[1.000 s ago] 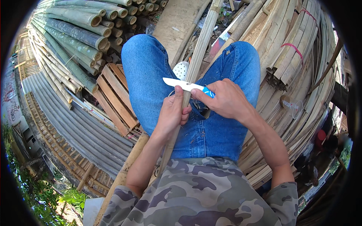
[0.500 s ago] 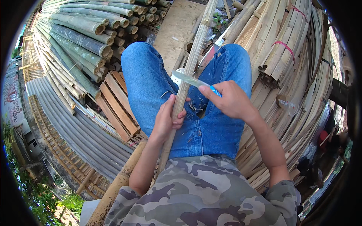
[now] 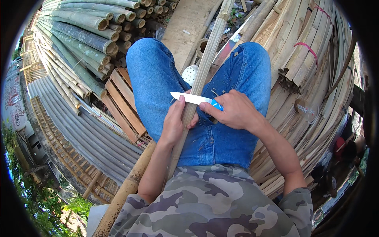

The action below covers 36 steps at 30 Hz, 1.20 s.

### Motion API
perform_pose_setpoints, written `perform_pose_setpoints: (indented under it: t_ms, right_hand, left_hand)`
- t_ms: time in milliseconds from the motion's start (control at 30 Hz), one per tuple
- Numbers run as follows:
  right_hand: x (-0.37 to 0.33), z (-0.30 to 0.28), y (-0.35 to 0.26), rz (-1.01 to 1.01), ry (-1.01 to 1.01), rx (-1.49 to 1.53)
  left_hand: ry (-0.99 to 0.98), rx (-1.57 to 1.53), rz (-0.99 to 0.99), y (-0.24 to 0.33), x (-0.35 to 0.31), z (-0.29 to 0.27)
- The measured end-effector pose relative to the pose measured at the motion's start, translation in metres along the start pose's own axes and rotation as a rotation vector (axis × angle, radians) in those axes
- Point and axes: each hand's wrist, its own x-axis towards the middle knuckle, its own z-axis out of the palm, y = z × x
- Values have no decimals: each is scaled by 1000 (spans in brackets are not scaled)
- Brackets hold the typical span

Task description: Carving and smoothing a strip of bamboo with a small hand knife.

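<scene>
A long pale bamboo strip (image 3: pixel 209 55) runs from my lap out between my knees. My left hand (image 3: pixel 175 120) is closed around it from below, with the thumb up against the knife's blade. My right hand (image 3: pixel 233 110) grips the blue handle of a knife (image 3: pixel 190 98), the thumb near the base of the blade. The blade lies crosswise on the strip, just ahead of my left hand, its tip pointing left. Small shavings cling to the jeans (image 3: pixel 237 75) on my legs.
Green bamboo poles (image 3: pixel 79 33) are stacked at the far left, by wooden planks (image 3: pixel 122 108) and corrugated sheets (image 3: pixel 90 126). Bundled split bamboo (image 3: pixel 296 59) fills the right, with a clear plastic cup (image 3: pixel 306 108) on it. A thick bamboo pole (image 3: pixel 122 193) lies by my left arm.
My right hand has drawn the knife back along the strip toward me, and the blade now reaches my left thumb. The strip's far end has shifted slightly right.
</scene>
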Motion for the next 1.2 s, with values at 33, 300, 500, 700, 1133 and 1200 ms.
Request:
perform_pose_setpoints:
  t_ms: [33,300,500,700,1133,1200]
  right_hand:
    - [0,-2,-2,5,-3,17]
    - [2,-2,4,-30,92,-48]
    - [3,-6,3,-35,85,-58]
    - [5,-13,-1,-38,93,-38]
    - [7,-17,9,-75,296,70]
    - [-11,9,-2,-36,244,59]
  left_hand:
    - [0,0,-5,-1,1,-1]
    - [-22,-58,-101,1,2,2]
    - [57,103,-125,6,4,10]
    - [133,168,-164,10,6,14]
    - [-53,-163,-108,4,-5,3]
    - [-63,-195,-107,0,-6,0]
